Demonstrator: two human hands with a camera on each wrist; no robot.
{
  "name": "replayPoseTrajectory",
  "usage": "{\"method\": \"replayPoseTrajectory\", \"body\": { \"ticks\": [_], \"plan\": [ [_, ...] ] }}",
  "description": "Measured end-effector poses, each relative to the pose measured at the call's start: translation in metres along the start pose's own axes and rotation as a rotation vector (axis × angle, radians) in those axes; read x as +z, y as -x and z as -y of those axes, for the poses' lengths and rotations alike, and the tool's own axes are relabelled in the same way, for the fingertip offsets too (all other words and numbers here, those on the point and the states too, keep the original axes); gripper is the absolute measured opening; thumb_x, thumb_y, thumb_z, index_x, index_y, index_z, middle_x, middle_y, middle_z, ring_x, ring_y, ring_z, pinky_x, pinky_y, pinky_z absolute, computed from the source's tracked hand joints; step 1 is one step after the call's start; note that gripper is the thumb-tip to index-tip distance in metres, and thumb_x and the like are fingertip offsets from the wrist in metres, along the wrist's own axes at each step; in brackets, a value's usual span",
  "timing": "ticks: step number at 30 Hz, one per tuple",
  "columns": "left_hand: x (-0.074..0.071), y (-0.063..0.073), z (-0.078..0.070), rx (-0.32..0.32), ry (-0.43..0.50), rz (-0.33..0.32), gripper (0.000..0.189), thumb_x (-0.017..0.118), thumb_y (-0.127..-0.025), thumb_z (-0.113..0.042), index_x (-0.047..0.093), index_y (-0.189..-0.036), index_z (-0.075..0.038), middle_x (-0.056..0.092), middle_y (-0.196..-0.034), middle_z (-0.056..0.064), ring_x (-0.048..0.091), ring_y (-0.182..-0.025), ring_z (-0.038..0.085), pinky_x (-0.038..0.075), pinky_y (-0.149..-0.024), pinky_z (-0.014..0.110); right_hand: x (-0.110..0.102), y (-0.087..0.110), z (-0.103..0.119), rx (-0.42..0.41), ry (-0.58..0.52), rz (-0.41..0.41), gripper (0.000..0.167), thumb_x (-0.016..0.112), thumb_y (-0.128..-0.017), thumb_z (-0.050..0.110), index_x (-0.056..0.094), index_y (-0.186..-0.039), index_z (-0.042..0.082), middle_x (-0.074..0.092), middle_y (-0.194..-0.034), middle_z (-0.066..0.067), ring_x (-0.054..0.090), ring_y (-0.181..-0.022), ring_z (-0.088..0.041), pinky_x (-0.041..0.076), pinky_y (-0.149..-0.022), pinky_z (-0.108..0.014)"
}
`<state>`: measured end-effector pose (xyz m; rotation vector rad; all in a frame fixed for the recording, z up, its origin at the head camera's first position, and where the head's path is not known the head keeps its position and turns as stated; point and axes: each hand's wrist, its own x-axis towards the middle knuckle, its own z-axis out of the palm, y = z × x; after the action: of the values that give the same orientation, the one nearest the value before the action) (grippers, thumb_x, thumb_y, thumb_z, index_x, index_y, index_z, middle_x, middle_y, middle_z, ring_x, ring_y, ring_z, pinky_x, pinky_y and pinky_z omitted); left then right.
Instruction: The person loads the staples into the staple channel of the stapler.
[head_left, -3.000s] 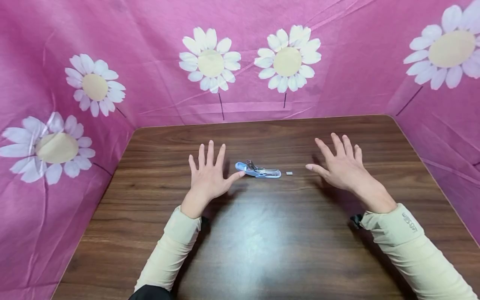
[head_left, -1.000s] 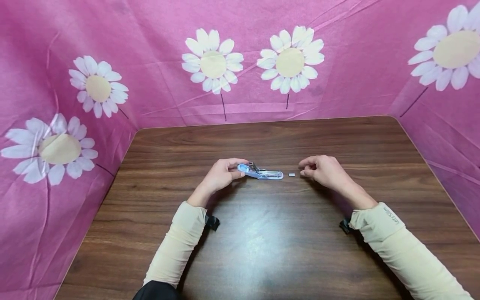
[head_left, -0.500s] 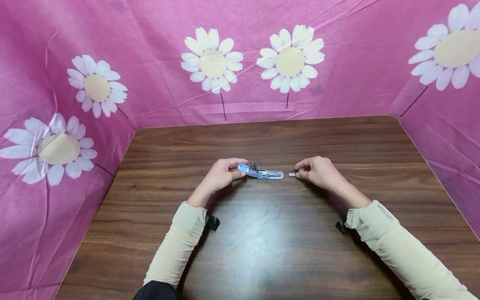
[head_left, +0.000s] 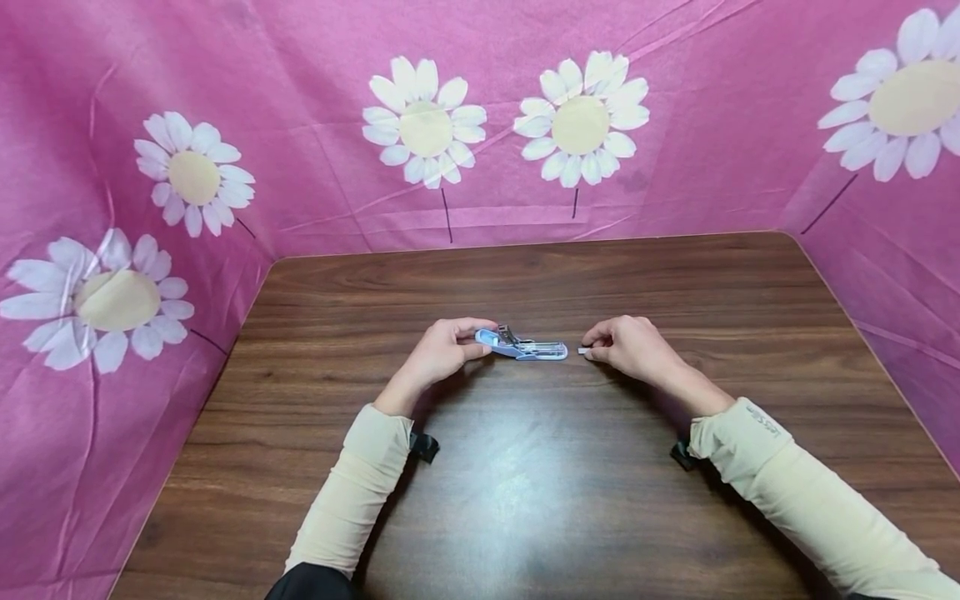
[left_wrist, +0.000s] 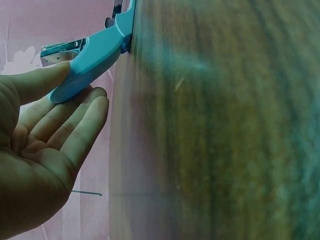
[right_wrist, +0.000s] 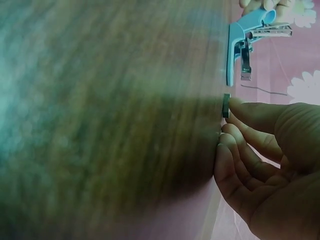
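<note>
A light blue stapler lies opened out on the table, its metal staple channel showing in the right wrist view. At its raised left end, my left hand holds the cover between thumb and fingers; the left wrist view shows the thumb on one side of the blue cover and the fingers under the other. Just right of the stapler, my right hand pinches a short grey strip of staples, close against the tabletop. The right thumb presses on the strip's side in the right wrist view.
The dark wood table spreads around both hands, with a bright glare at its middle. Pink cloth with large white daisies hangs along the back and both sides. A black wrist strap shows at the left cuff.
Both hands came inward from spread, straight fingers. The left took hold of the stapler's end; the right moved left and closed finger and thumb on the staple strip. The stapler stays nearly in place.
</note>
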<state>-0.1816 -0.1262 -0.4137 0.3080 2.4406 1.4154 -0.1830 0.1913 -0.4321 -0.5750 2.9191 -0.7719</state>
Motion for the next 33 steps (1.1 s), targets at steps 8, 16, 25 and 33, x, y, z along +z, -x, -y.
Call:
{"method": "replayPoseTrajectory", "body": {
  "ticks": [8, 16, 25, 33],
  "plan": [
    [-0.0001, -0.0004, 0.0023, 0.005, -0.021, -0.003, 0.034, 0.075, -0.091, -0.013, 0.073, -0.125, -0.015, 0.077, -0.113, 0.004, 0.058, -0.084, 0.010, 0.045, -0.073, 0.024, 0.0012, -0.0018, 0.0015, -0.015, 0.024, 0.009, 0.011, 0.078, -0.085, 0.017, 0.078, -0.095, 0.013, 0.071, -0.073, 0.009, 0.061, -0.071, -0.007, 0.050, -0.076, -0.043],
    [0.0011, -0.0008, 0.0023, 0.001, -0.015, -0.005, 0.034, 0.076, -0.091, -0.014, 0.073, -0.124, -0.016, 0.078, -0.111, 0.004, 0.060, -0.085, 0.008, 0.045, -0.074, 0.022, 0.0035, -0.0015, 0.0023, -0.023, 0.026, -0.014, 0.006, 0.078, -0.084, 0.015, 0.078, -0.091, 0.015, 0.071, -0.073, 0.008, 0.062, -0.070, -0.008, 0.050, -0.074, -0.042],
    [0.0009, 0.0002, 0.0021, 0.009, -0.037, -0.011, 0.033, 0.076, -0.090, -0.015, 0.074, -0.123, -0.016, 0.078, -0.110, 0.003, 0.059, -0.085, 0.009, 0.046, -0.075, 0.024, 0.0048, -0.0016, 0.0038, -0.040, 0.049, -0.015, 0.003, 0.078, -0.086, 0.018, 0.078, -0.089, 0.015, 0.070, -0.073, 0.007, 0.061, -0.071, -0.010, 0.050, -0.075, -0.045],
    [0.0015, -0.0008, 0.0025, 0.008, -0.060, -0.013, 0.033, 0.076, -0.090, -0.016, 0.074, -0.123, -0.019, 0.078, -0.109, 0.001, 0.058, -0.085, 0.012, 0.044, -0.075, 0.025, 0.0031, -0.0006, 0.0042, -0.050, 0.052, -0.032, 0.004, 0.073, -0.088, 0.015, 0.076, -0.087, 0.016, 0.070, -0.075, 0.006, 0.062, -0.073, -0.010, 0.051, -0.076, -0.043]
  ]
}}
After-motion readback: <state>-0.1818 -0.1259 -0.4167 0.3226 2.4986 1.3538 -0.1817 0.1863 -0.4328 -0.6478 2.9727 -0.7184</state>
